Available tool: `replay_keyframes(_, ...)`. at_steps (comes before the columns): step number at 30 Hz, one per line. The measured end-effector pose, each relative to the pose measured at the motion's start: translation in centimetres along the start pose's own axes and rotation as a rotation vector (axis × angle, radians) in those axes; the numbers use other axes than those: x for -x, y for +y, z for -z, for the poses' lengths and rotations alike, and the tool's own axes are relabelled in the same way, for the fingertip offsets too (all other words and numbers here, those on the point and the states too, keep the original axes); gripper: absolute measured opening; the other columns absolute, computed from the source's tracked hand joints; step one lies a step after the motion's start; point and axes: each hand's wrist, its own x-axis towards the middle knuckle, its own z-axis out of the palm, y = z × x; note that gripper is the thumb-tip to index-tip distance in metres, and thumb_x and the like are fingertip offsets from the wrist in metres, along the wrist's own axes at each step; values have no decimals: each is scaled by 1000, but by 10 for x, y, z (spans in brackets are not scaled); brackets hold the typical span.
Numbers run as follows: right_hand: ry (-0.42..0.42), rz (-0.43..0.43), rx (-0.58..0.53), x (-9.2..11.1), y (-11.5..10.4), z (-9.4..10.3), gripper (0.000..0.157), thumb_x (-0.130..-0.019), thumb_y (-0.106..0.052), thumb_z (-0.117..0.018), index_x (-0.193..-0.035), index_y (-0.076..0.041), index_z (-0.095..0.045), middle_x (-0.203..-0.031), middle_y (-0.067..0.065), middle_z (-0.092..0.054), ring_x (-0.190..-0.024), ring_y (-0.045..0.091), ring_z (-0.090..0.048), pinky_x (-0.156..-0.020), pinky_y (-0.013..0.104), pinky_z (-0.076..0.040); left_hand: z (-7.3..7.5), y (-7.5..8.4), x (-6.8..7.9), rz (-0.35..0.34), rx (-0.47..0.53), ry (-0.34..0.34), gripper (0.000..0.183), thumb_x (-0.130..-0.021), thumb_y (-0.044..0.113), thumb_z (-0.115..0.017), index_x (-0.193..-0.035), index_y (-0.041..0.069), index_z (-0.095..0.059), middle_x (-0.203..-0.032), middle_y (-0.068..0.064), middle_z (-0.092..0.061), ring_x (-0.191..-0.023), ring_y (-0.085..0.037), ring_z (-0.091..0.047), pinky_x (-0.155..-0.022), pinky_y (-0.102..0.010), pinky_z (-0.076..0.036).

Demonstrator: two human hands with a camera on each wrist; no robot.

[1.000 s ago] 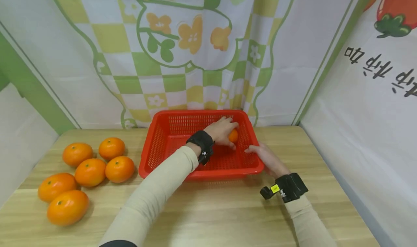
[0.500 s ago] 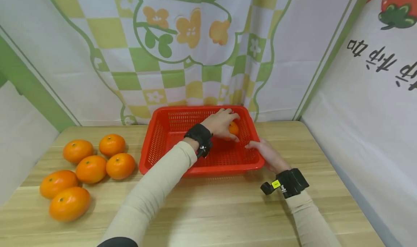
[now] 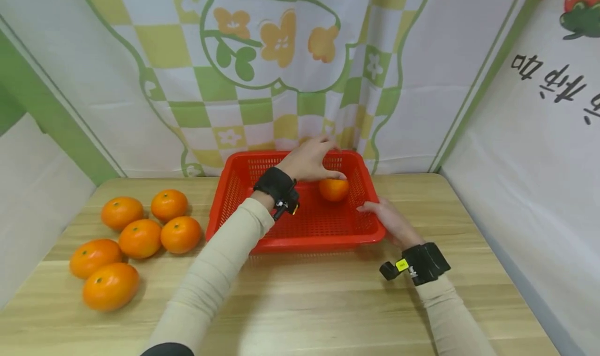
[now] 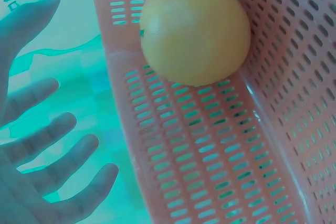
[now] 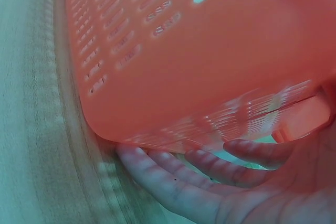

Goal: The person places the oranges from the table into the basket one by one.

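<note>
A red plastic basket (image 3: 309, 244) with slotted walls stands on the wooden table. One orange (image 3: 334, 190) lies inside it, near the right wall. Over the basket, my left hand (image 3: 309, 160) is up and apart from that orange; the left wrist view shows its fingers (image 4: 73, 174) spread beside the orange (image 4: 195, 32), holding nothing. My right hand (image 3: 391, 220) grips the basket's right side, thumb over the rim. In the right wrist view its fingers (image 5: 173, 184) curl against the outside of the basket (image 5: 220, 66).
Several oranges (image 3: 140, 238) sit grouped on the table's left side. A patterned curtain (image 3: 281, 111) hangs right behind the basket. The wooden table (image 3: 304, 309) extends in front of it, and a white printed wall cloth (image 3: 525, 163) borders the right side.
My left hand has let go of the orange and risen away from it, up and slightly left, leaving the orange in the basket. The right hand keeps its grip on the basket.
</note>
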Motion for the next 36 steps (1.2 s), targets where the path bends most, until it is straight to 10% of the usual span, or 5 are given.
replay_keyframes(22, 21, -31, 27, 3, -1, -6, 49, -98, -18, -46, -138, 5, -30, -129, 30, -45, -109, 48, -49, -82, 46, -52, 50, 25, 43, -49, -16, 96, 62, -76, 63, -63, -118, 18, -57, -102, 5, -49, -86, -8, -47, -71, -21, -46)
replay_keyframes(36, 18, -13, 39, 3, 2, -8, 52, -97, -20, -48, -140, 3, -29, -130, 32, -43, -108, 46, -50, -82, 46, -52, 90, 12, 64, -47, 13, 107, 54, -80, 51, -68, -116, 12, -56, -114, -9, -48, -96, -22, -47, -83, -36, -44)
